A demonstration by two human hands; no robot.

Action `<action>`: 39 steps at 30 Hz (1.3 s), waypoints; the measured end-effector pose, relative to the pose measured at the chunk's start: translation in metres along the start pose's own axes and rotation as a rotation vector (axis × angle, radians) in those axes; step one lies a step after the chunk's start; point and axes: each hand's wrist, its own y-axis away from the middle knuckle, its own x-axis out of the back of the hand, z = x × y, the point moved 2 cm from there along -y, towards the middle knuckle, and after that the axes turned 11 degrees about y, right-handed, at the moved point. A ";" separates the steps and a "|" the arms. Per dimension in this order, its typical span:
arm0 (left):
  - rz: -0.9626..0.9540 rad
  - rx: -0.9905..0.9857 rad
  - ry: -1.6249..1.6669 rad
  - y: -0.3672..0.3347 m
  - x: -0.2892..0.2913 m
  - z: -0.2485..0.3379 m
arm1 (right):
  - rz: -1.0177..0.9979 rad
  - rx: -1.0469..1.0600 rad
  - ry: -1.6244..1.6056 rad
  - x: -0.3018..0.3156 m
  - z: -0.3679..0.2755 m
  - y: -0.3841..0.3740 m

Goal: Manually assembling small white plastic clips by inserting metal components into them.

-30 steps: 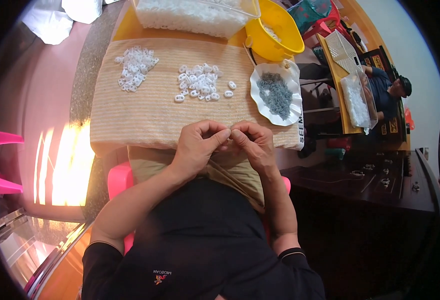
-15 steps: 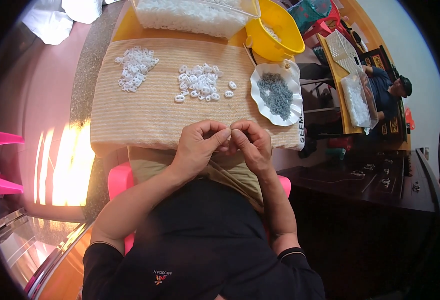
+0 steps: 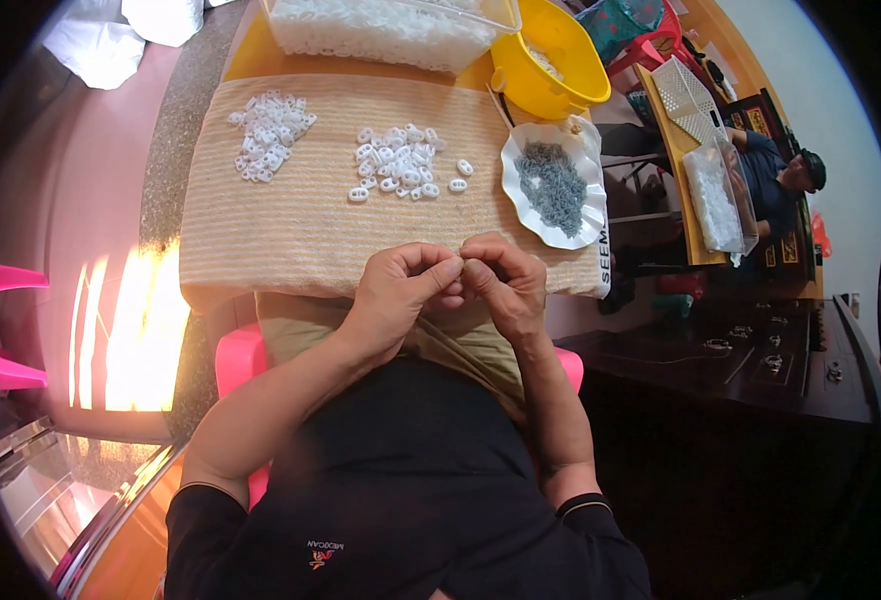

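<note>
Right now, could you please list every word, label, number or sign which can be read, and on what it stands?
Striped cloth: large dark letters along its right edge; readable, not copied here.
Black shirt: small light lettering beside a reddish emblem; not copied here.
Dark upright panel, upper right: gold marks, too small to read.
White pieces: no text visible.

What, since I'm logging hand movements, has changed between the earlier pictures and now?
Very little: the right hand has shifted slightly away from the body. Nothing is visibly taken or let go; anything between the hands is too small to make out. The left hand, both white piles and the dish of grey pieces look unchanged.
</note>
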 end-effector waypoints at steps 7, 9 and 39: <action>0.009 0.008 0.020 -0.001 0.001 0.001 | -0.005 -0.042 -0.018 0.001 0.003 0.001; 0.020 0.014 0.060 -0.001 0.000 0.005 | -0.001 -0.056 -0.070 0.002 0.006 0.001; 0.083 0.017 0.109 -0.004 0.004 0.002 | -0.038 -0.133 -0.083 -0.001 0.009 -0.001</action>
